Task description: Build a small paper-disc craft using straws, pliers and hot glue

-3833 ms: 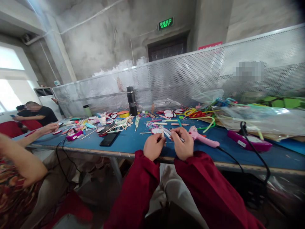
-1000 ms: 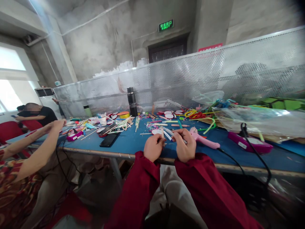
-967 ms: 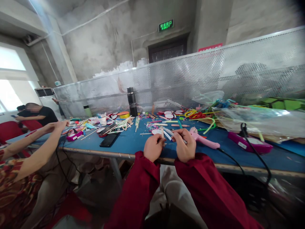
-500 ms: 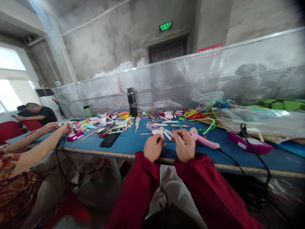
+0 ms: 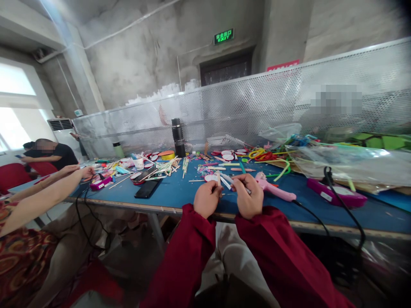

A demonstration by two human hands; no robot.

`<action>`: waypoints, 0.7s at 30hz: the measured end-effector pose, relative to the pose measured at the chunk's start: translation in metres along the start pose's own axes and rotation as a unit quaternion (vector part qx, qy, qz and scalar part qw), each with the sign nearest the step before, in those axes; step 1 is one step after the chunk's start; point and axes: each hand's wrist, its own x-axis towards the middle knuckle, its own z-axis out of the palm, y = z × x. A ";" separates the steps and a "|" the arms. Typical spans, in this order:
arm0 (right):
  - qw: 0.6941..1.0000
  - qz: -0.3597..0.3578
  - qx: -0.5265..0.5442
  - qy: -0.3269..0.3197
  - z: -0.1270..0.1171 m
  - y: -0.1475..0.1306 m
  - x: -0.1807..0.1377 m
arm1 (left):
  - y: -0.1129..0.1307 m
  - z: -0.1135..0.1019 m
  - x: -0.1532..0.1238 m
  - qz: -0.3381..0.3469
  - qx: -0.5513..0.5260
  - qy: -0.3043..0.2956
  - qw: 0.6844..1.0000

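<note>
Near the front edge of the blue table, my left hand [image 5: 206,199] is closed on a short pale flat wooden stick [image 5: 218,178], held upright. A little to its right, my right hand [image 5: 250,196] grips a slim light-coloured pen [image 5: 230,179], its tip pointing left toward the stick. White strips and a white round piece [image 5: 211,177] lie just behind my hands. The pink glue gun [image 5: 276,189] rests on the table to the right of my right hand, its cord running off the front edge.
A black phone [image 5: 147,188] lies left of my hands, with a pile of sticks [image 5: 167,167] behind it. A black thermos [image 5: 177,137] stands at the back. Purple power strips [image 5: 337,192] and plastic bags [image 5: 346,164] sit to the right. A co-worker's arms [image 5: 48,192] reach in from the left.
The co-worker's arms at the left have shifted slightly. My own hands, the stick and the pen look nearly unmoved.
</note>
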 end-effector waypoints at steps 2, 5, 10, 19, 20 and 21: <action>1.000 -0.002 0.001 0.005 0.000 -0.001 0.000 | 0.001 0.000 0.000 -0.002 0.003 -0.002 1.000; 1.000 -0.006 0.008 0.004 0.001 -0.002 0.000 | 0.001 -0.001 0.000 0.006 0.009 0.000 1.000; 1.000 -0.010 0.005 -0.018 0.000 -0.004 -0.001 | 0.002 -0.001 -0.001 0.010 0.014 0.000 1.000; 1.000 -0.008 0.003 0.001 -0.001 -0.006 0.000 | 0.007 -0.001 -0.002 -0.001 -0.001 0.002 1.000; 1.000 -0.008 0.001 -0.004 -0.001 -0.006 0.000 | 0.007 -0.001 -0.002 -0.001 0.001 0.002 1.000; 1.000 -0.008 -0.001 -0.008 -0.001 -0.006 0.000 | 0.007 -0.001 -0.002 0.001 0.002 0.002 1.000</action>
